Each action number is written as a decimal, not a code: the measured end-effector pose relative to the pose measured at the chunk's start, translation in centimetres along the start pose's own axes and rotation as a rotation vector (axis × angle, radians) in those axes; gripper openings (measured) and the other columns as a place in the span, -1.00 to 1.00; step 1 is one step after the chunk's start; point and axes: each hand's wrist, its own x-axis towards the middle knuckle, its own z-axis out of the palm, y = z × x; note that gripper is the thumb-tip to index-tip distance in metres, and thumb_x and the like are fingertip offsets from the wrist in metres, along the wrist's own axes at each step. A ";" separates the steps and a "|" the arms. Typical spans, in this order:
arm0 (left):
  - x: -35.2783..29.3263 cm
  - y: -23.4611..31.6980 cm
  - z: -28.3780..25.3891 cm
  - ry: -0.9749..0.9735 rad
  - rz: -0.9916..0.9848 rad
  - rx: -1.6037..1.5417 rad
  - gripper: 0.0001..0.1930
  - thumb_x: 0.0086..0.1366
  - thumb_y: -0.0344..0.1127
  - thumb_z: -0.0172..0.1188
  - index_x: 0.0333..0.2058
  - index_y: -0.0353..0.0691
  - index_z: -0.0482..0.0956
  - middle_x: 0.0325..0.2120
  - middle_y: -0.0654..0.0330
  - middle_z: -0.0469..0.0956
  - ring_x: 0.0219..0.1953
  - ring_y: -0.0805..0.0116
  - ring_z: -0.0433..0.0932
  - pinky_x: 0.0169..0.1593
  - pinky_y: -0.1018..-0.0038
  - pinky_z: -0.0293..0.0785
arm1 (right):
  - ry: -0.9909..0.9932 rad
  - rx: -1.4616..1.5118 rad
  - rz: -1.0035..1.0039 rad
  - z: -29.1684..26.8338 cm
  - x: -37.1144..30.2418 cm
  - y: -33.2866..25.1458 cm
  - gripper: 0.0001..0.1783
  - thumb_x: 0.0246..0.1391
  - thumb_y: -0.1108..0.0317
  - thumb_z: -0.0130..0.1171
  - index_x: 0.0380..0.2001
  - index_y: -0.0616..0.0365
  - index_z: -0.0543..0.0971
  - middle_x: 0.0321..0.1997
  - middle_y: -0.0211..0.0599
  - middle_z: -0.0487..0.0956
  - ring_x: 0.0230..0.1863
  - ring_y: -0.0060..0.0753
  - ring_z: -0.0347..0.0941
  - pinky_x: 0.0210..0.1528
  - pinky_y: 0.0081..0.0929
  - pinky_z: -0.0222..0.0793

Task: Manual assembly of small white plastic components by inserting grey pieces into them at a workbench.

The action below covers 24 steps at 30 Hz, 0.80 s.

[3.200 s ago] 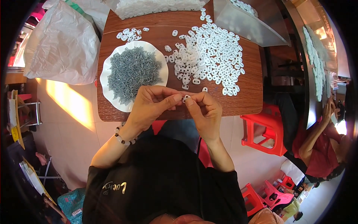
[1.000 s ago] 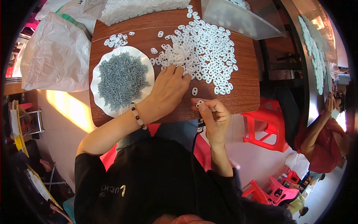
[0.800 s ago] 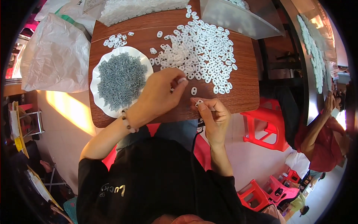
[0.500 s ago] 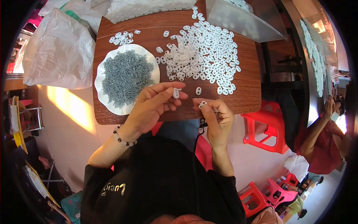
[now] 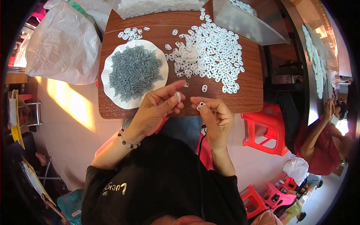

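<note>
Facing each other above the near edge of a wooden table (image 5: 245, 102), the left hand (image 5: 157, 107) and right hand (image 5: 215, 116) each pinch a small white part: an oval piece (image 5: 178, 96) on the left, its long axis running away from the body, and a two-holed piece (image 5: 201, 106) just to its right, apart, partly thumb-covered. Wood shows beyond the fingertips, where a loose piece (image 5: 204, 88) lies nearer the right hand; a scalloped plate (image 5: 106, 80) crowds the left.

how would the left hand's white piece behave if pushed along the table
The white piece in the left hand is small, so probably light. It looks stiff, like the uniform white ovals; being flat, it'd likely slide, not roll.
</note>
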 end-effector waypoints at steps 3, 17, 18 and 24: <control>-0.4 -0.1 -0.3 -0.048 -0.003 -0.053 -0.65 0.34 -0.35 0.11 0.06 -0.37 0.45 -0.19 0.14 0.58 -0.31 0.57 0.51 -0.21 0.65 0.48 | -0.028 -0.042 -0.033 0.1 0.0 0.0 -0.97 0.16 0.55 0.05 -0.35 0.30 0.47 -0.07 0.06 0.56 -0.16 -0.46 0.51 -0.04 -0.53 0.39; -1.0 0.2 -0.8 -0.093 -0.036 -0.058 -0.75 0.30 -0.32 0.16 -0.12 -0.35 0.59 -0.30 0.12 0.62 -0.34 0.46 0.60 -0.22 0.55 0.59 | -0.157 -0.077 0.004 1.2 0.0 -0.9 -0.95 0.13 0.57 0.05 -0.42 0.31 0.46 0.01 0.11 0.53 -0.15 -0.52 0.50 -0.10 -0.60 0.39; -1.0 0.3 -0.7 -0.091 -0.036 -0.058 -0.75 0.30 -0.32 0.16 -0.12 -0.35 0.59 -0.30 0.12 0.62 -0.34 0.46 0.60 -0.22 0.55 0.59 | -0.158 -0.077 0.005 1.3 0.0 -1.0 -0.95 0.13 0.57 0.05 -0.42 0.31 0.46 0.01 0.11 0.53 -0.15 -0.52 0.50 -0.10 -0.60 0.39; -0.9 0.5 -1.0 -0.101 -0.013 -0.019 -0.76 0.29 -0.34 0.17 -0.13 -0.34 0.59 -0.31 0.11 0.63 -0.35 0.43 0.62 -0.21 0.53 0.60 | -0.145 -0.091 0.020 1.4 0.3 -1.1 -0.93 0.11 0.57 0.09 -0.45 0.26 0.45 -0.01 0.05 0.55 -0.28 -0.71 0.45 -0.30 -0.74 0.30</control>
